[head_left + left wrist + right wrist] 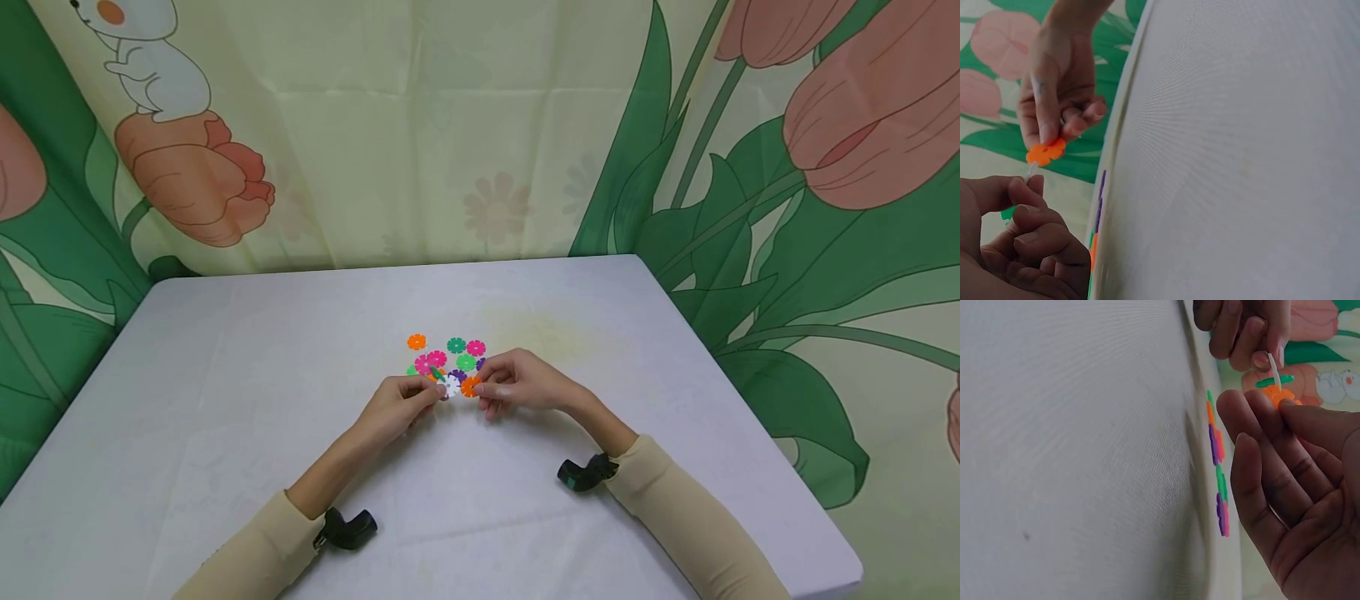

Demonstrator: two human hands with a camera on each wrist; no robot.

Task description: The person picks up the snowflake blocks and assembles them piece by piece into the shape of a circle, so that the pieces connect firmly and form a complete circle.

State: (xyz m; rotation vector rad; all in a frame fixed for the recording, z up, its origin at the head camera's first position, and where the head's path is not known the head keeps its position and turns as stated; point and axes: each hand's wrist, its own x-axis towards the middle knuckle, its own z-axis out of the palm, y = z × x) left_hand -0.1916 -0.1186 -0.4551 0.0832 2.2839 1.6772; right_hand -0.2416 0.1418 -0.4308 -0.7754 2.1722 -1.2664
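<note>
In the head view, my left hand (397, 407) pinches a white notched plastic disc (451, 386) between thumb and forefinger. A dark green disc (437, 374) sits crosswise on the white one, near the left fingertips. My right hand (528, 382) pinches an orange notched disc (470, 387) at its right edge. The orange disc meets the white disc's edge between the two hands; the right wrist view shows the white disc (1274, 370) edge-on, reaching the orange disc (1279, 395). The right hand's other fingers (1249, 469) are loosely bent. Both hands are raised above the table.
Several loose notched discs lie just beyond the hands, among them an orange one (416, 342), a green one (456, 345) and a pink one (476, 347). They lie on a white-covered table (247, 375). A printed curtain (450, 133) hangs behind.
</note>
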